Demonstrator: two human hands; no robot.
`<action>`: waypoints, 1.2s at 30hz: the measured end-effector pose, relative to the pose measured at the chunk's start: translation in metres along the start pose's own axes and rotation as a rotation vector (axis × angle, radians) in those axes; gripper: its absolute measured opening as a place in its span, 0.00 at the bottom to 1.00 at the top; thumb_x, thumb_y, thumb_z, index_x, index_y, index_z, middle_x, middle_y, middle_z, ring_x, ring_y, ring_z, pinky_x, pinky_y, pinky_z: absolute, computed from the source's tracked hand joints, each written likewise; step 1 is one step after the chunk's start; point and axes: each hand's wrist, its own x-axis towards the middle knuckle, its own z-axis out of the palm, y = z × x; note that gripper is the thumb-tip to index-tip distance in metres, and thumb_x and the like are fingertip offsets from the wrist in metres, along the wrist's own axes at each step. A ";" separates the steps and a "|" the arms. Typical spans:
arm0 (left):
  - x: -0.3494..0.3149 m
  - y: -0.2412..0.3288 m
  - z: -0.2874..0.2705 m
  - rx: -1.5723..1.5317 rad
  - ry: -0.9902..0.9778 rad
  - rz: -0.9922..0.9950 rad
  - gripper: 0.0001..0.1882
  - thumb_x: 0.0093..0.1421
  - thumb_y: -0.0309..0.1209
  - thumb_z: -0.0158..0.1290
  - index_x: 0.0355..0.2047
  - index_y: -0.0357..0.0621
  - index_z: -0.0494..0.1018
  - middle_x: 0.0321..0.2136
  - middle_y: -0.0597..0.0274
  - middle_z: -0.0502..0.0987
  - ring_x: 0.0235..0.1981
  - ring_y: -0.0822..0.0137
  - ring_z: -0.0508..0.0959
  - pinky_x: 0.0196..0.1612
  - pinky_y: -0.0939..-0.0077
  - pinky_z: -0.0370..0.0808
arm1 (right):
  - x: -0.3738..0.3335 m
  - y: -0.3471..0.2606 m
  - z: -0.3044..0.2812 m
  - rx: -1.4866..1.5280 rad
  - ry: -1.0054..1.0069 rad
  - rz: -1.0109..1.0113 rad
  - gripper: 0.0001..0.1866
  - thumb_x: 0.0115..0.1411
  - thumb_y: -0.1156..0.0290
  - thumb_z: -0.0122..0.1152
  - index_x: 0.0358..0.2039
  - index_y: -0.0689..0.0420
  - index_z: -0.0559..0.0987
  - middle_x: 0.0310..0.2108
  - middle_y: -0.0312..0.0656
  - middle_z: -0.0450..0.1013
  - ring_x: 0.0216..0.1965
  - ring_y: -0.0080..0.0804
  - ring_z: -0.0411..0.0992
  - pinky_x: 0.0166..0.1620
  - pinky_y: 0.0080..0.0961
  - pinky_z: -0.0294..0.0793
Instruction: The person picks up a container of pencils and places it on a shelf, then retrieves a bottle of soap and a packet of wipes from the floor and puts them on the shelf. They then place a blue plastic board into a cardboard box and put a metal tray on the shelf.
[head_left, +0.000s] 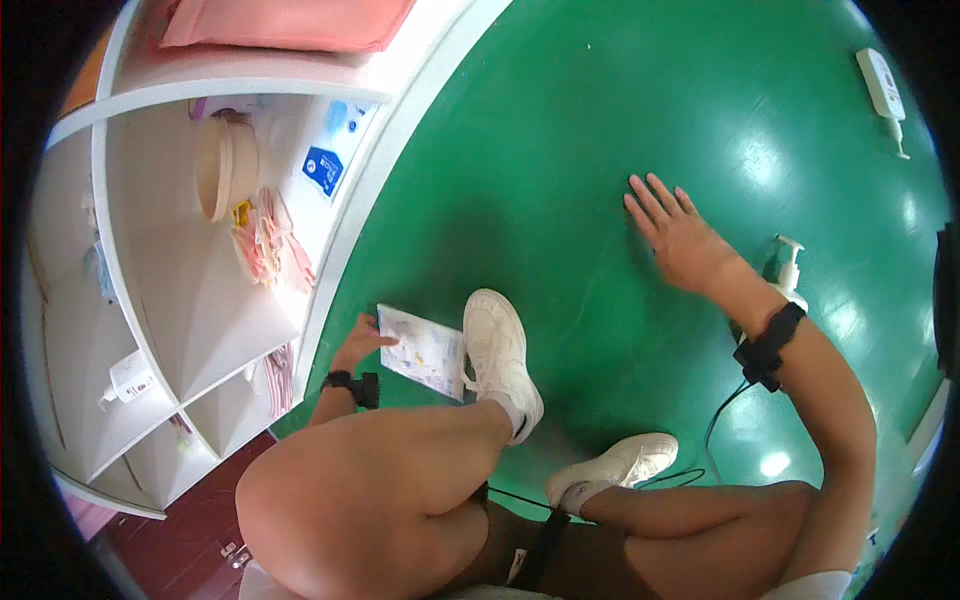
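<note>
Green underfoot, grips a flat, printed white item (425,352) at its left edge with the left hand (362,343), over the floor (560,230), just beside the left white shoe (497,345). Spreads the right hand (688,248) palm down, holding nothing; cannot tell whether touching the floor. Farther out, has a white pump bottle (789,272) nearby and, leftward, white shelving (190,280) with a beige basin (234,168) and a pink bundle (277,242).

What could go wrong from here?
The flat printed packet in the left hand appears right beside the left shoe, so it might get trodden on. The right forearm overlaps the pump bottle in view and could knock it. The thin cable near the right shoe may snag.
</note>
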 end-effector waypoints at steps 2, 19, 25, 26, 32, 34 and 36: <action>-0.001 0.031 0.033 -0.074 -0.008 0.029 0.47 0.39 0.38 0.71 0.51 0.26 0.57 0.44 0.45 0.72 0.45 0.57 0.74 0.49 0.67 0.71 | -0.007 0.003 0.006 -0.005 -0.021 0.007 0.44 0.50 0.69 0.58 0.65 0.64 0.49 0.68 0.53 0.39 0.69 0.49 0.40 0.66 0.46 0.48; -0.061 0.320 -0.083 0.163 0.213 0.902 0.11 0.48 0.26 0.59 0.32 0.39 0.71 0.23 0.51 0.74 0.26 0.62 0.77 0.31 0.71 0.70 | -0.002 -0.001 -0.015 0.729 0.070 0.137 0.43 0.51 0.61 0.64 0.62 0.65 0.56 0.64 0.57 0.51 0.64 0.53 0.52 0.64 0.42 0.55; -0.081 0.356 -0.048 -0.842 -0.030 0.791 0.25 0.54 0.24 0.58 0.52 0.31 0.65 0.45 0.55 0.74 0.46 0.64 0.75 0.51 0.72 0.71 | 0.008 -0.012 -0.037 1.814 0.268 0.310 0.33 0.54 0.61 0.63 0.56 0.63 0.64 0.56 0.55 0.64 0.56 0.40 0.65 0.59 0.33 0.64; -0.084 0.359 -0.042 -1.033 -0.045 0.753 0.27 0.54 0.23 0.57 0.54 0.33 0.63 0.48 0.53 0.73 0.48 0.63 0.74 0.52 0.71 0.70 | 0.009 -0.009 -0.044 1.815 0.278 0.312 0.33 0.54 0.61 0.63 0.56 0.63 0.64 0.56 0.55 0.64 0.56 0.40 0.65 0.59 0.33 0.64; -0.075 0.353 -0.027 -1.087 -0.282 0.716 0.32 0.55 0.23 0.53 0.60 0.36 0.55 0.55 0.51 0.66 0.58 0.56 0.66 0.61 0.60 0.62 | 0.012 -0.008 -0.053 2.224 0.269 0.105 0.26 0.56 0.70 0.60 0.54 0.62 0.67 0.42 0.46 0.75 0.43 0.31 0.75 0.45 0.25 0.74; -0.072 0.342 -0.026 -1.067 -0.306 0.699 0.33 0.54 0.22 0.53 0.60 0.36 0.55 0.56 0.51 0.65 0.59 0.56 0.65 0.61 0.60 0.61 | 0.011 -0.011 -0.053 2.206 0.279 0.151 0.24 0.56 0.72 0.59 0.53 0.62 0.68 0.40 0.45 0.75 0.41 0.29 0.75 0.45 0.25 0.74; -0.071 0.332 -0.026 -1.040 -0.320 0.682 0.33 0.54 0.20 0.53 0.60 0.36 0.55 0.56 0.51 0.65 0.60 0.56 0.64 0.62 0.60 0.60 | 0.015 -0.011 -0.049 2.193 0.290 0.186 0.23 0.56 0.74 0.58 0.53 0.62 0.68 0.38 0.43 0.76 0.40 0.28 0.75 0.45 0.24 0.74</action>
